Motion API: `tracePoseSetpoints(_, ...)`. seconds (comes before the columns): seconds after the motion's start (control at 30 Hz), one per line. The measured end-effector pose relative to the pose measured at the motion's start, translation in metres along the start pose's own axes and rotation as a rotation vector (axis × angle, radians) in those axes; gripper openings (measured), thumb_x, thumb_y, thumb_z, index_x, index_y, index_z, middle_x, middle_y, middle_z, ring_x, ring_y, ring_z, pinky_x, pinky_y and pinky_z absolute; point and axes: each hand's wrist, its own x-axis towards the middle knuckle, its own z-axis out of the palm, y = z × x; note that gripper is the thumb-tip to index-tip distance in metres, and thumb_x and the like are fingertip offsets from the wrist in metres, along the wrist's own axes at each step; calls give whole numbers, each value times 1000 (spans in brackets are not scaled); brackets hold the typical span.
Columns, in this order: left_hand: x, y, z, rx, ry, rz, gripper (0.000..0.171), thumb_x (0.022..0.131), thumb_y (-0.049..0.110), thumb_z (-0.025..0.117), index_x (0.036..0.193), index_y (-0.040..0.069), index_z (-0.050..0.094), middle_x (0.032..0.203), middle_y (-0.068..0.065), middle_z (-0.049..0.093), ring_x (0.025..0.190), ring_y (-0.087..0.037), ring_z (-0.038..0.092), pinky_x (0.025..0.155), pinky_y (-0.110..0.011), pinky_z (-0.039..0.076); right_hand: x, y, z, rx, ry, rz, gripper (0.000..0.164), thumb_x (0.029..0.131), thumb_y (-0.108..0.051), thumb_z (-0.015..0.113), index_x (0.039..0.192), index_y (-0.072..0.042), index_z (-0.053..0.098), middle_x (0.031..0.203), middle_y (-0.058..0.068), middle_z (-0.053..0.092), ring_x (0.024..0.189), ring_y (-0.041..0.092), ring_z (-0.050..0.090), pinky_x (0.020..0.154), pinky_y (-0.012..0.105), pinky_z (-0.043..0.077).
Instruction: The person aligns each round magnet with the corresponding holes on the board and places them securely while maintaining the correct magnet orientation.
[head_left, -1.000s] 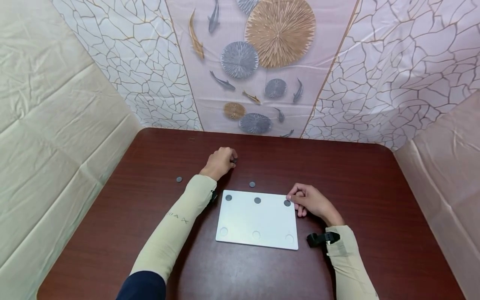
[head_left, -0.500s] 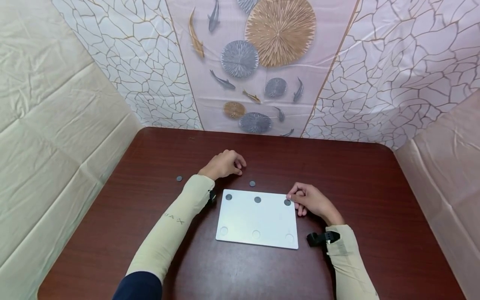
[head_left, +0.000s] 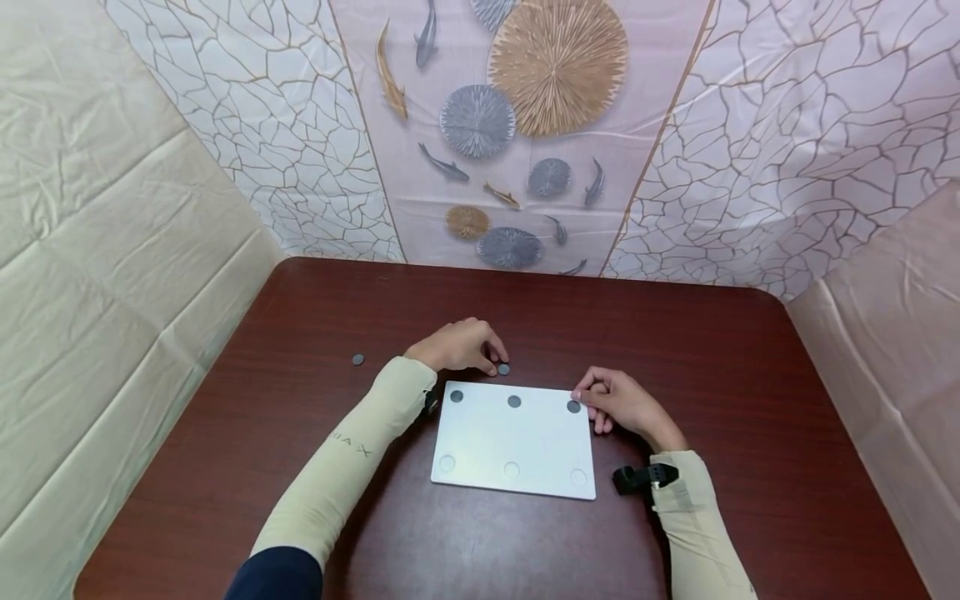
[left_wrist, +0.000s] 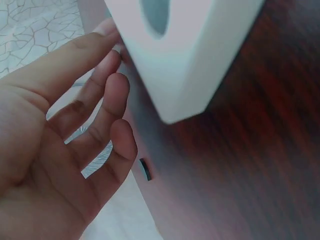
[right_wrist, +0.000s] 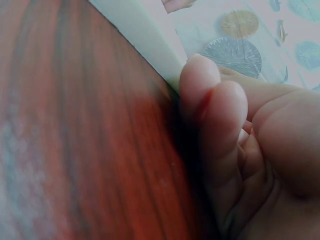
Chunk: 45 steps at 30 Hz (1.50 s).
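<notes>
At the far side of the white board (head_left: 517, 442), my left hand (head_left: 459, 346) curls its thumb and index finger round a small grey disc (head_left: 503, 369) on the table. In the left wrist view that hand's (left_wrist: 75, 120) thumb tip is partly hidden behind the board's corner. My right hand (head_left: 626, 404) grips the board's far right corner, beside a grey disc (head_left: 573, 407) in its recess. Two more discs, one left (head_left: 457, 397) and one middle (head_left: 514, 402), fill the far row. In the near row are several bare round recesses (head_left: 512, 470).
Another grey disc (head_left: 357, 359) lies on the dark red-brown table (head_left: 712, 350), left of my left hand. The table ends at a patterned cloth wall (head_left: 510, 208) at the back, with pale cloth (head_left: 97, 275) at the sides.
My left hand has moved right and nearer, from a dark disc at its fingertips to the disc behind the board. That earlier disc is out of sight. The right hand stays put.
</notes>
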Motion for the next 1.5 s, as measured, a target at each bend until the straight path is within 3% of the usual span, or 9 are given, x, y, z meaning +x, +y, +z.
tracePoseSetpoints(0.43,-4,4,9,25,45,10,21,90,21,86,111,24,84,106,13,77,88,2,67,79,-25,56,-2,-3,1,-2,-1,-11,15,105,-11,66,106,4,63,66,7,61,49,16,62,46,27,52)
tracePoseSetpoints(0.87,-7,-1,13,220,33,123,17,102,31,72,116,23,77,111,10,71,93,0,63,79,-23,53,-2,-4,2,-5,3,-1,15,105,-12,66,105,3,63,66,8,61,49,17,62,46,27,52)
tracePoseSetpoints(1.1,-11,-3,14,167,33,143,24,107,28,65,124,13,73,117,2,74,89,-1,66,76,-21,53,-1,-4,1,-10,2,-2,16,105,-12,66,105,3,62,67,9,61,49,17,62,47,28,52)
tracePoseSetpoints(1.3,-18,-3,15,163,62,143,24,107,28,65,125,14,73,120,2,74,90,-1,66,76,-21,54,-1,-4,0,-18,6,-4,16,106,-11,65,106,4,63,66,9,60,49,17,62,46,28,52)
tracePoseSetpoints(1.5,-32,1,16,168,96,153,24,108,25,65,127,14,73,122,2,73,103,-6,67,84,-23,55,-2,-5,1,-21,8,0,16,106,-12,65,106,4,63,66,9,60,49,17,62,46,28,52)
